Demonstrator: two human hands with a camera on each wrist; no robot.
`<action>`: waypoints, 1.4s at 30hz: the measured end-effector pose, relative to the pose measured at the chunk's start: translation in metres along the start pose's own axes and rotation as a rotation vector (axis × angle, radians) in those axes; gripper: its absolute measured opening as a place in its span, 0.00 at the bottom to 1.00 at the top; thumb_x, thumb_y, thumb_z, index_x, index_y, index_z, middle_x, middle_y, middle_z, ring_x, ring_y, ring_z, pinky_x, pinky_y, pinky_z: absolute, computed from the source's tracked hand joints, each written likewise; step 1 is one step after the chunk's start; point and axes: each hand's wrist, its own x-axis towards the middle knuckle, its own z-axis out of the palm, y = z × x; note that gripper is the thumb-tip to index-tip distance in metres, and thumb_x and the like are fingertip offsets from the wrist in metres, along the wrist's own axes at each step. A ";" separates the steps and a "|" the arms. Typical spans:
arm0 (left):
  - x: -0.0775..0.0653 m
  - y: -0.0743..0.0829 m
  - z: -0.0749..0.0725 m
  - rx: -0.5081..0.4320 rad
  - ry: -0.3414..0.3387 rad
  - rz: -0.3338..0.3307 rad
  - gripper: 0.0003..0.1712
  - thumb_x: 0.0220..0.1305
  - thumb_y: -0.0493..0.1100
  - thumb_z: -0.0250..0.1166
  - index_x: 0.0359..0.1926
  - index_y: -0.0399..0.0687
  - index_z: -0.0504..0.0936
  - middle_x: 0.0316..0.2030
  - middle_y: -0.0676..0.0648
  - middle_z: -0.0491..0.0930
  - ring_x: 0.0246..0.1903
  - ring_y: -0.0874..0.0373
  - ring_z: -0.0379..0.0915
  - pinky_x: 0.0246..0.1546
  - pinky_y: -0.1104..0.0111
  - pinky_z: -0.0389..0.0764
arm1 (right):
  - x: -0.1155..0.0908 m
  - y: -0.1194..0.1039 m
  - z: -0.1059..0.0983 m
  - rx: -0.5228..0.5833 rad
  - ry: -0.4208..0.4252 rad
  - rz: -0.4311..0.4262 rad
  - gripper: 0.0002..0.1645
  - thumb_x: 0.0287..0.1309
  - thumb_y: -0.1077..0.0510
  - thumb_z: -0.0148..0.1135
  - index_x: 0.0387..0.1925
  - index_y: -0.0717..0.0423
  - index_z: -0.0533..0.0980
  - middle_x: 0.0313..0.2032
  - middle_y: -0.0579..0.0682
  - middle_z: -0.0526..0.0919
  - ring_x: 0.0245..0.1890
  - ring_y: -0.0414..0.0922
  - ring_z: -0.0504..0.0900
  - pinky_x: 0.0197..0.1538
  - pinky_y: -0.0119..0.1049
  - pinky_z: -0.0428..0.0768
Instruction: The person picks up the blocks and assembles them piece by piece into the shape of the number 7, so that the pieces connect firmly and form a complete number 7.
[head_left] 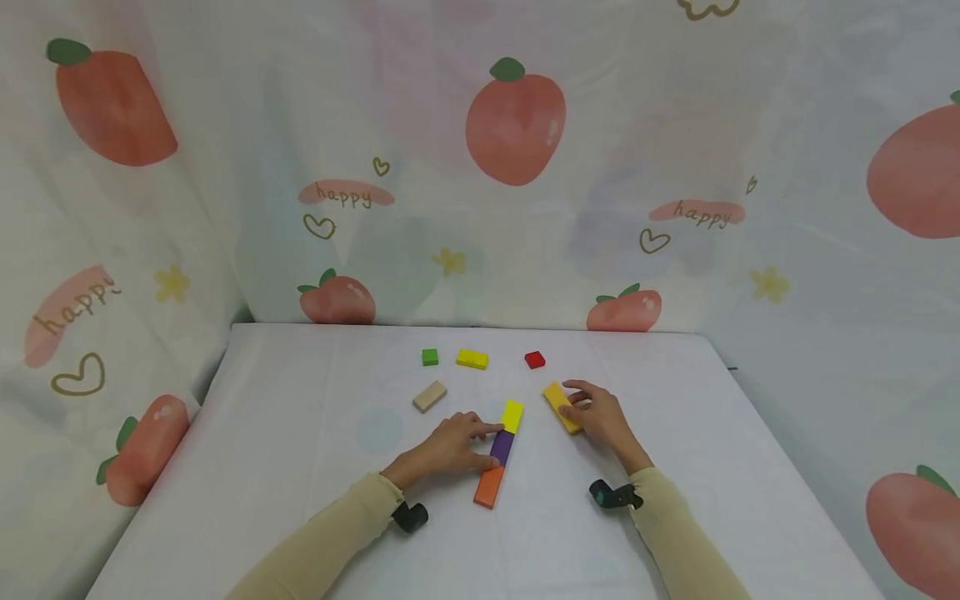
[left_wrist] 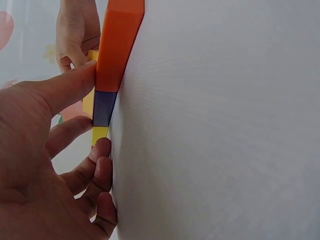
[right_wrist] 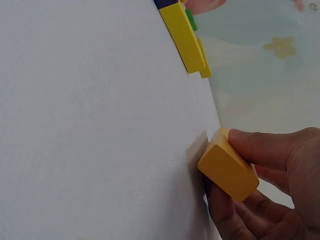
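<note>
Three blocks lie end to end in a slanting row: a yellow block at the far end, a purple block in the middle and an orange block nearest. My left hand is on the row's left side. Its thumb touches near the purple-orange joint, and its index finger reaches the yellow-purple joint. To the right of the row, my right hand pinches an amber-yellow block between thumb and fingers. In the right wrist view that block is tilted, with a shadow beside it on the tabletop.
Behind the row stand a green block, another yellow block and a red block. A plain wooden block lies left of the row's far end. The white table meets a printed curtain at the back.
</note>
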 end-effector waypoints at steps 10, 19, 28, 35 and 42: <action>0.002 0.001 -0.003 -0.020 0.004 -0.008 0.36 0.56 0.62 0.70 0.66 0.74 0.72 0.50 0.54 0.76 0.49 0.59 0.67 0.49 0.65 0.73 | 0.006 -0.004 -0.004 0.035 -0.016 0.027 0.36 0.62 0.51 0.65 0.70 0.45 0.66 0.51 0.57 0.78 0.45 0.50 0.78 0.43 0.35 0.79; -0.003 -0.003 -0.004 -0.032 0.003 0.014 0.36 0.57 0.61 0.70 0.66 0.71 0.72 0.48 0.54 0.76 0.47 0.60 0.67 0.48 0.66 0.71 | 0.007 -0.011 0.004 0.086 -0.024 0.040 0.36 0.63 0.51 0.64 0.71 0.40 0.63 0.53 0.58 0.76 0.48 0.52 0.75 0.48 0.38 0.80; -0.001 -0.003 0.001 -0.028 -0.002 0.013 0.36 0.56 0.62 0.70 0.66 0.73 0.72 0.48 0.55 0.76 0.47 0.60 0.67 0.47 0.66 0.71 | 0.010 -0.015 0.009 0.160 -0.024 0.072 0.38 0.60 0.49 0.67 0.69 0.39 0.63 0.53 0.57 0.76 0.48 0.52 0.76 0.49 0.39 0.81; -0.002 0.000 -0.002 -0.032 -0.005 -0.005 0.36 0.56 0.62 0.71 0.66 0.73 0.72 0.50 0.53 0.76 0.48 0.59 0.67 0.48 0.64 0.72 | 0.013 -0.019 0.011 0.222 -0.017 0.068 0.38 0.60 0.50 0.67 0.69 0.42 0.62 0.51 0.57 0.75 0.46 0.50 0.77 0.45 0.33 0.80; -0.002 -0.001 -0.001 -0.029 -0.006 -0.013 0.35 0.56 0.62 0.70 0.66 0.74 0.72 0.51 0.53 0.76 0.49 0.59 0.68 0.49 0.64 0.73 | 0.013 -0.021 0.014 0.257 0.003 0.071 0.38 0.60 0.52 0.67 0.68 0.43 0.62 0.51 0.58 0.76 0.47 0.52 0.78 0.46 0.34 0.82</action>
